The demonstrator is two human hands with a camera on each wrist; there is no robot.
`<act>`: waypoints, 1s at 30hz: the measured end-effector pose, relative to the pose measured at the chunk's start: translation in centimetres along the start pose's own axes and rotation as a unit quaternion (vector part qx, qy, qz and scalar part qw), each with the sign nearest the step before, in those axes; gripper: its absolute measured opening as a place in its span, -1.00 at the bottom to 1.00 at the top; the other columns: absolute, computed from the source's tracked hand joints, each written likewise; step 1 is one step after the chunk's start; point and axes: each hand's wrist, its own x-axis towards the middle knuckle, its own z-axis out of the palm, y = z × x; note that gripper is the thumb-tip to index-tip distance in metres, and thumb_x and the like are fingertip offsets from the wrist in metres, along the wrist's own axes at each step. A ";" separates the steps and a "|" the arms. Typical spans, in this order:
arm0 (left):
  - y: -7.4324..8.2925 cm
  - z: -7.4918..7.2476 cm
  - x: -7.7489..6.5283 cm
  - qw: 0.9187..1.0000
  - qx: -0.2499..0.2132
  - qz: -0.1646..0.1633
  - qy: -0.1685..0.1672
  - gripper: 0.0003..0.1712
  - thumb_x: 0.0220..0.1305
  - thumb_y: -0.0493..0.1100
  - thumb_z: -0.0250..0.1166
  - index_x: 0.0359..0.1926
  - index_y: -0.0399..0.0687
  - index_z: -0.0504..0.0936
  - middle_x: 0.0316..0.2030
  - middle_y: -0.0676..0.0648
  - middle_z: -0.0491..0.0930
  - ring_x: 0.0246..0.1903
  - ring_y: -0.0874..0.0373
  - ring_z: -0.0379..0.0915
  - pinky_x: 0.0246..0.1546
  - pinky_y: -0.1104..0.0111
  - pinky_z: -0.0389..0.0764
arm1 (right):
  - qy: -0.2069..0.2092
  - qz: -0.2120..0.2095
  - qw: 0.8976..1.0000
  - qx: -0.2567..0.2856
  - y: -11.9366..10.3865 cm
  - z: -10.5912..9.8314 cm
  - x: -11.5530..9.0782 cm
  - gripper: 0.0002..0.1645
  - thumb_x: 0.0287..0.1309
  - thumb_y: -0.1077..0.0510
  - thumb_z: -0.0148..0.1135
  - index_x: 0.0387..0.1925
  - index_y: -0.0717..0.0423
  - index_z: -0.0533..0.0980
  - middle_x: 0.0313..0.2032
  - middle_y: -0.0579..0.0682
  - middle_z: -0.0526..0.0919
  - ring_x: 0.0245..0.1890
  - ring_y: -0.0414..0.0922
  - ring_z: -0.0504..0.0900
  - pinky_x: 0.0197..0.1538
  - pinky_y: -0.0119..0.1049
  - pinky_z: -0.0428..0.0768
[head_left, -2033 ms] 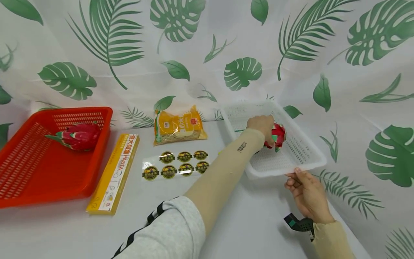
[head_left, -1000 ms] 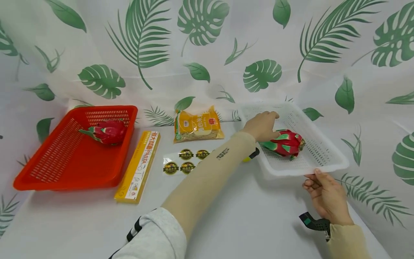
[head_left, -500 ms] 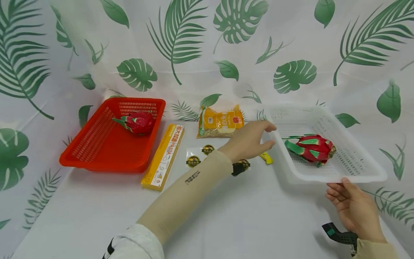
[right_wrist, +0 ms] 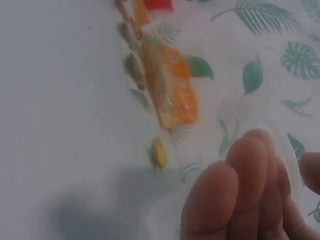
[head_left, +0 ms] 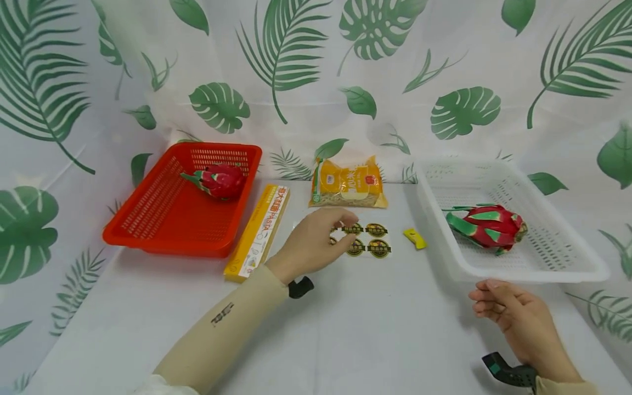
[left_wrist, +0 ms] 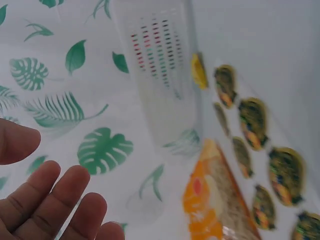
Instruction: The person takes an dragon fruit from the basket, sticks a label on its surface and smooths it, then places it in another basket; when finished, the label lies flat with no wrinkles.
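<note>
My left hand (head_left: pixel 313 241) hovers over a clear sheet of round dark-and-gold stickers (head_left: pixel 377 248), fingers loosely bent and holding nothing. In the left wrist view its thumb (left_wrist: pixel 17 142) stands apart from the fingers. My right hand (head_left: pixel 518 315) is at the near rim of the white basket (head_left: pixel 538 276), fingers fairly straight; the wrist view shows its thumb (right_wrist: pixel 311 170) apart from them. Whether the fingertips touch the rim, I cannot tell. A red dragon fruit (head_left: pixel 489 226) with green scales lies inside the white basket.
At the left, a red basket (head_left: pixel 170 241) holds another dragon fruit (head_left: pixel 222 180). Beside it lies a yellow pasta box (head_left: pixel 259 233). An orange-and-yellow bag of grain (head_left: pixel 348 184) stands against the leaf-print curtain (head_left: pixel 306 71). A small yellow packet (head_left: pixel 415 238) lies near the white basket.
My left hand let go of the dragon fruit in the white basket, then moved out and left over the stickers. My right hand's thumb has come off the basket rim. The head view turned left.
</note>
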 end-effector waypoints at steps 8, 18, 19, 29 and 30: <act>-4.8 -2.7 -7.5 0.990 -0.052 -0.099 0.091 -0.78 0.38 -0.17 0.37 0.02 -0.04 0.70 -0.14 0.01 0.76 -0.15 0.10 0.67 -0.15 0.23 0.70 | -0.038 0.016 0.940 -0.339 -0.5 5.3 1.1 -0.54 0.59 0.00 0.07 0.19 0.28 0.56 -0.15 -0.17 0.83 -0.25 -0.15 0.81 -0.15 -0.33 0.76; -8.7 -6.8 -15.2 0.952 -0.082 -0.236 0.174 -0.79 0.45 -0.11 0.34 -0.02 -0.10 0.74 -0.24 -0.06 0.78 -0.27 0.10 0.68 -0.26 0.51 0.67 | -0.066 -0.047 0.913 -0.401 -0.8 10.3 3.9 -0.59 0.53 0.02 0.16 0.18 0.23 0.55 -0.04 0.13 0.79 -0.22 -0.24 0.78 -0.15 -0.37 0.72; -9.0 -7.4 -15.7 0.947 -0.089 -0.255 0.174 -0.77 0.48 -0.09 0.31 -0.01 -0.12 0.74 -0.23 -0.08 0.79 -0.26 0.08 0.70 -0.25 0.52 0.68 | -0.068 -0.053 0.912 -0.402 -0.8 10.7 4.4 -0.59 0.53 0.03 0.16 0.18 0.24 0.55 -0.03 0.14 0.79 -0.22 -0.24 0.78 -0.14 -0.37 0.73; -12.0 -10.2 -18.8 0.903 -0.192 -0.359 0.141 -0.37 0.61 0.21 0.03 0.09 -0.27 0.69 -0.08 -0.22 0.78 -0.19 0.09 0.71 -0.14 0.49 0.70 | -0.089 -0.104 0.912 -0.388 0.1 16.3 10.2 -0.64 0.45 0.02 0.27 0.07 0.20 0.62 -0.07 0.21 0.79 -0.21 -0.07 0.80 -0.15 -0.32 0.74; -12.3 -10.3 -18.7 0.899 -0.202 -0.359 0.146 -0.35 0.60 0.22 0.03 0.10 -0.28 0.68 -0.08 -0.22 0.78 -0.19 0.10 0.71 -0.14 0.48 0.71 | -0.094 -0.109 0.911 -0.387 -0.1 17.1 10.9 -0.64 0.45 0.01 0.28 0.07 0.18 0.62 -0.07 0.20 0.78 -0.19 -0.04 0.81 -0.14 -0.32 0.75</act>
